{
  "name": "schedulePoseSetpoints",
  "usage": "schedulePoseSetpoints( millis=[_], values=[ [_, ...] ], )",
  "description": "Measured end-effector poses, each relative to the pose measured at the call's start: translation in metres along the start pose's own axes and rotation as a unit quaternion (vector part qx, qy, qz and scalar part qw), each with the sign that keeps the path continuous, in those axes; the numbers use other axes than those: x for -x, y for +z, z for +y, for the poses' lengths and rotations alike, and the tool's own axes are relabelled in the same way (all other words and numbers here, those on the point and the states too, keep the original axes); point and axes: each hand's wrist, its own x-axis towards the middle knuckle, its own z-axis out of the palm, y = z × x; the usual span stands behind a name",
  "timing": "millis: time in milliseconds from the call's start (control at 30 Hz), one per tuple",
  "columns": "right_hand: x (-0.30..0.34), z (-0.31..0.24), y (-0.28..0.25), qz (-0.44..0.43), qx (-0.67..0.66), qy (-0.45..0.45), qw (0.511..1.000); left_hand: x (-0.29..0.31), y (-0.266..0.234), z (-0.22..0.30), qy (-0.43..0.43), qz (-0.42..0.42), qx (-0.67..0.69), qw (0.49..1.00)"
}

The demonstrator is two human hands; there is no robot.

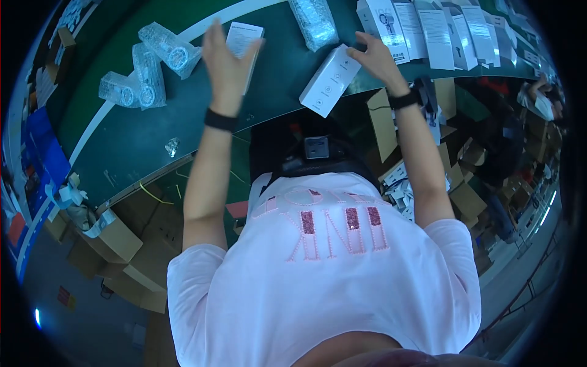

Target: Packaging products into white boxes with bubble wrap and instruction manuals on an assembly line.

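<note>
My left hand (226, 70) is open, its thumb spread from raised, slightly blurred fingers. It overlaps a slim white printed carton (245, 38) lying on the green table, with no visible grip on it. My right hand (378, 61) has its fingers apart at the upper right corner of a white box (330, 82). The thumb appears to touch that corner, but the fingers are not wrapped round the box. Printed with small round icons, this box lies slanted at the table's near edge. Beyond it is a bubble-wrapped item (314, 24).
Several bubble-wrapped cylindrical items (147, 76) lie at the left on the table (183, 116). A row of white printed boxes (437, 37) stands at the far right. Crumpled clear wrap (172, 147) sits near the front edge. Open cardboard cartons (116, 244) are below the table on both sides.
</note>
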Motion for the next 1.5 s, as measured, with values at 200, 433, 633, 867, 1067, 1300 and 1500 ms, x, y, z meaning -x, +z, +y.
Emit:
schedulePoseSetpoints(
  millis=[200,433,633,867,1067,1300,1500],
  values=[
    [-0.013,-0.032,-0.030,-0.407,-0.320,-0.007,0.855,0.076,0.062,0.063,-0.082,-0.282,0.147,0.944],
    [-0.054,-0.079,-0.037,-0.269,-0.360,-0.155,0.879,0.079,0.005,0.043,-0.248,-0.269,0.483,0.796],
    [-0.144,-0.085,0.048,-0.037,0.074,-0.021,0.996,0.076,-0.004,0.013,-0.457,-0.277,0.769,0.351],
    [-0.130,-0.060,0.000,-0.037,0.028,-0.036,0.998,0.068,-0.017,0.043,-0.408,-0.244,0.755,0.451],
    [-0.045,-0.085,-0.130,0.068,0.049,-0.045,0.996,0.058,0.003,0.048,-0.308,-0.222,0.346,0.858],
    [-0.047,-0.048,-0.139,0.393,-0.052,-0.115,0.911,0.069,0.077,0.063,-0.278,-0.332,0.364,0.825],
    [-0.024,-0.046,-0.113,0.414,-0.158,-0.099,0.891,0.042,0.035,0.095,-0.197,-0.483,0.394,0.757]
  ],
)
